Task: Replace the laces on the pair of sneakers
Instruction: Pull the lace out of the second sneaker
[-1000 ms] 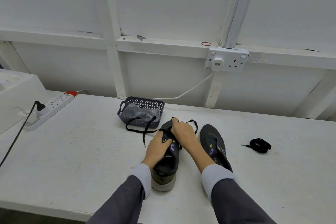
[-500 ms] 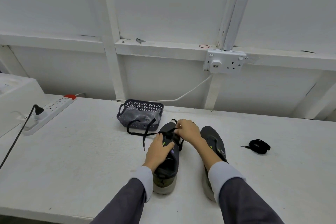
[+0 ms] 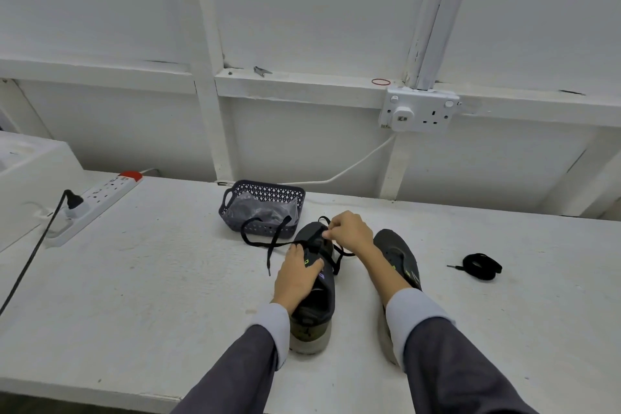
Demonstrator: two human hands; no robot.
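Note:
Two dark grey sneakers stand on the white table, toes pointing away from me. My left hand (image 3: 299, 274) grips the left sneaker (image 3: 316, 299) across its upper. A black lace (image 3: 265, 240) runs through this shoe and loops out to the left towards the basket. My right hand (image 3: 349, 232) pinches that lace over the front eyelets. The right sneaker (image 3: 400, 255) has no lace and lies partly under my right forearm. A second black lace (image 3: 482, 266) lies coiled on the table further right.
A dark plastic basket (image 3: 263, 191) holding a clear bag stands just beyond the left sneaker. A white power strip (image 3: 97, 202) with a black plug lies at the far left. A wall socket (image 3: 420, 111) and white cable are behind.
My right hand has drawn the lace back over the front eyelets. The lace loop on the right of the shoe has shortened. My left hand stays on the shoe.

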